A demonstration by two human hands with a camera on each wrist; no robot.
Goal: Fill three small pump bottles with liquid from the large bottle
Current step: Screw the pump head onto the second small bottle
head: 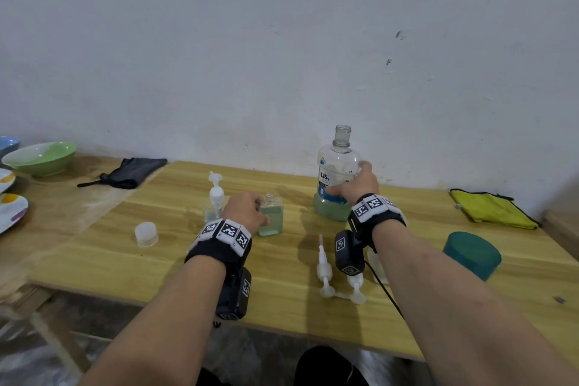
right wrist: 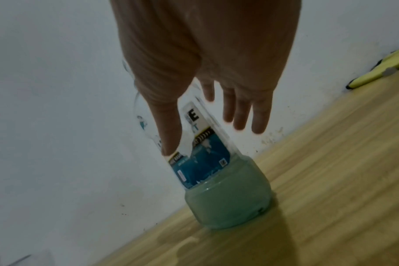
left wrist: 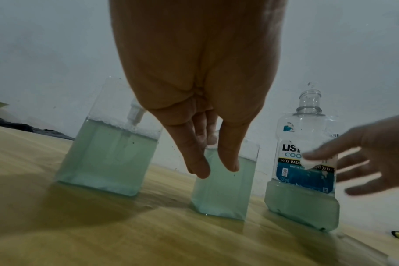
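Mouthwash, pale green, fills only the bottom band of the large bottle (head: 336, 175), which stands upright and uncapped on the wooden worktop (head: 438, 307) near the wall; above the liquid its clear body carries a white-and-blue label. The right hand (head: 357, 183) is at its side with fingers (right wrist: 239, 109) straight and spread, thumb on the label, though whether the fingers truly touch the plastic is hard to tell. The left hand (head: 246, 210) holds the open small bottle (head: 271, 218), square, clear, mostly full of green liquid, its fingers (left wrist: 195, 156) and thumb close together on the glass. Just left stands a second small bottle (head: 214, 207), filled and with its white pump fitted. Two loose pumps (head: 326, 269) lie on the worktop near the right wrist.
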